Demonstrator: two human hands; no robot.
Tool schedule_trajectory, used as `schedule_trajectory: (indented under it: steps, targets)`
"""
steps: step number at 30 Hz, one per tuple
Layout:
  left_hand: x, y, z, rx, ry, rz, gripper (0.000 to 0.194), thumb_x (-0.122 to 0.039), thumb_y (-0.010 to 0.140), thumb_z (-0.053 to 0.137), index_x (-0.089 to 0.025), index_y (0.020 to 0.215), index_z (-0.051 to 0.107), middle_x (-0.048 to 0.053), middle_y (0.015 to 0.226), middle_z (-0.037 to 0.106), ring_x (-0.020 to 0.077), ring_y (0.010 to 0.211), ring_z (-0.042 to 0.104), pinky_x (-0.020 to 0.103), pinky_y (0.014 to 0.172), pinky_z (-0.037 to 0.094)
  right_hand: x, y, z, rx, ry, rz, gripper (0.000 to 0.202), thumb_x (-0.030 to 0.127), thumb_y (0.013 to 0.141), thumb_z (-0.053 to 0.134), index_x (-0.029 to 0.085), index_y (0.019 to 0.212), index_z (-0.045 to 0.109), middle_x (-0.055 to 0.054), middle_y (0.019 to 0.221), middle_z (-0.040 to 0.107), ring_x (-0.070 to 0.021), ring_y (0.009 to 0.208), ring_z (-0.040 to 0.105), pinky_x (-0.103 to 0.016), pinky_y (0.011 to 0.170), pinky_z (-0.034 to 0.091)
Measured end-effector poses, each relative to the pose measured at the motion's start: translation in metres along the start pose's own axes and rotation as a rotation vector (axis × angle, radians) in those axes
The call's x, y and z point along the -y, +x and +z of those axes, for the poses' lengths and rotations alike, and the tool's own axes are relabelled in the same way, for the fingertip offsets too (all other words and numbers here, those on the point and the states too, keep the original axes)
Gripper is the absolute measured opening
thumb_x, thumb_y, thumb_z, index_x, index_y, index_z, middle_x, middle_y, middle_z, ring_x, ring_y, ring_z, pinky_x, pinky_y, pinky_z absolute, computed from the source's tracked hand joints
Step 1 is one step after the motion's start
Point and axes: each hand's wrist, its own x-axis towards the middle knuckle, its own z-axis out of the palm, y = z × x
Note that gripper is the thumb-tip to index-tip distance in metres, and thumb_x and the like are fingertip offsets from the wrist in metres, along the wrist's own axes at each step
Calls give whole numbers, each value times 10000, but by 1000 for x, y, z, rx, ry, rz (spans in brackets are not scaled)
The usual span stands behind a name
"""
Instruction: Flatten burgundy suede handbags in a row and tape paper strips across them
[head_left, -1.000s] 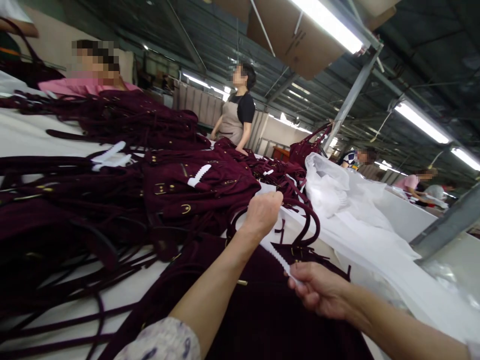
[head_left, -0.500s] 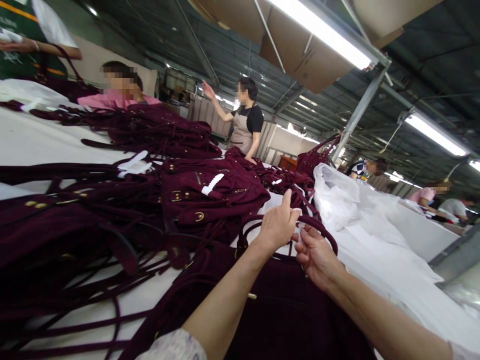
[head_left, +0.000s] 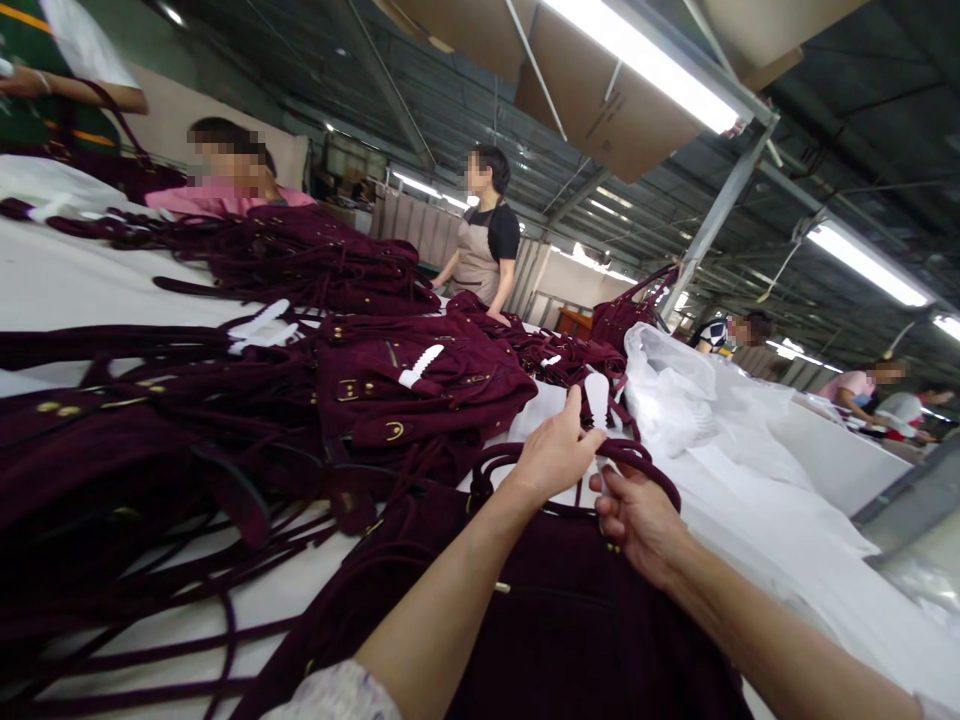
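Observation:
A dark maroon bag (head_left: 570, 620) lies in front of me, its round handles (head_left: 649, 468) raised at the top. At the handles, my left hand (head_left: 555, 447) has its thumb against them and its index finger pointing up. A white toothed strip (head_left: 597, 402) stands upright between the hands, passing by the handles. My right hand (head_left: 637, 520) is closed just below the handles, its thumb and fingers pinched on the strip's lower end. Left of the hands lies another maroon bag (head_left: 420, 385) with a white toothed strip (head_left: 421, 367) on it.
More maroon bags and straps (head_left: 150, 450) are heaped at the left of the white table (head_left: 67, 275). Crumpled white plastic (head_left: 667, 385) lies on the right. Across the table stands a person in an apron (head_left: 484, 250); other people are at the left and far right.
The white strip now sticks up above the handles, where it was mostly hidden by my hands before. The person in the apron has lowered a raised arm.

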Motion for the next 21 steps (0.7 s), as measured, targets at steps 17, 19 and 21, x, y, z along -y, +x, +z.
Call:
schedule_trajectory:
  steps: [17, 19, 21]
  targets:
    - [-3, 5, 18, -157, -398, 164, 172, -235, 833, 491, -167, 775, 638, -25, 722, 626, 116, 688, 537, 218, 639, 391, 59, -36, -7, 150, -670, -313, 341, 446, 789, 655, 182, 972, 540, -19, 696, 704, -66, 368, 481, -179, 384, 323]
    - [-1, 5, 18, -176, -430, 166, 204, -265, 844, 493, -156, 732, 625, -29, 680, 585, 115, 669, 508, 217, 620, 378, 61, -35, -5, 187, -613, -336, 340, 444, 802, 649, 174, 993, 569, -58, 769, 717, -109, 487, 584, -184, 415, 347]
    - [0, 6, 16, -179, -463, 147, 248, -300, 847, 498, -147, 683, 603, -36, 625, 528, 108, 629, 469, 214, 585, 357, 64, -35, -5, 273, -519, -301, 328, 410, 797, 667, 170, 1010, 596, -107, 933, 718, -169, 701, 669, -185, 458, 381]
